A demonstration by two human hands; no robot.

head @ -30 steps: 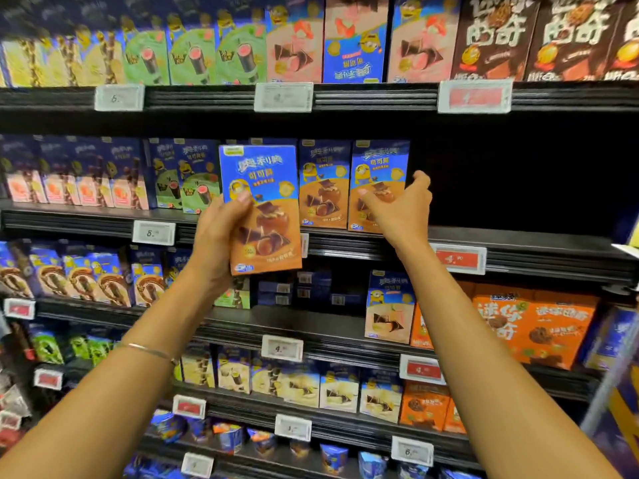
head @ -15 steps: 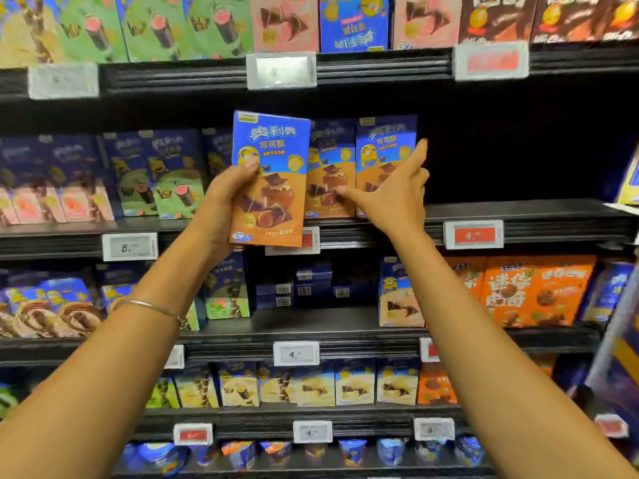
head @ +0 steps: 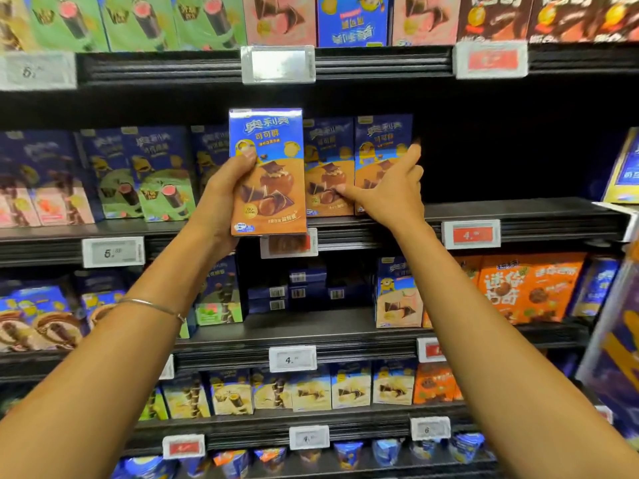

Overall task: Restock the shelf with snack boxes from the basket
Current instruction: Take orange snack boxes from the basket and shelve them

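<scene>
Snack box (head: 268, 174), blue over orange, is at the centre of the frame. It is upright with its long axis vertical and its printed face toward the camera, carried in front of the lip of the middle shelf (head: 518, 216) and not yet resting on it. The left hand (head: 224, 191) clamps it from its left edge at mid-height, with the thumb laid across the front face and the other fingers wrapped behind, out of sight. Immediately right of it and further back, two matching boxes (head: 328, 167) stand side by side on the shelf. The right hand (head: 390, 191) is spread against their fronts, fingers apart and extended, thumb tip on the nearer face, gripping nothing. Beyond that hand, at centre right of the frame, the shelf runs dark and unfilled above a red price tag (head: 471, 234). Assessment: the placing spot lies behind and to the right of the held box, so the move is a forward push with the box kept upright. The right hand is nearer that spot, but only the left hand carries stock.
</scene>
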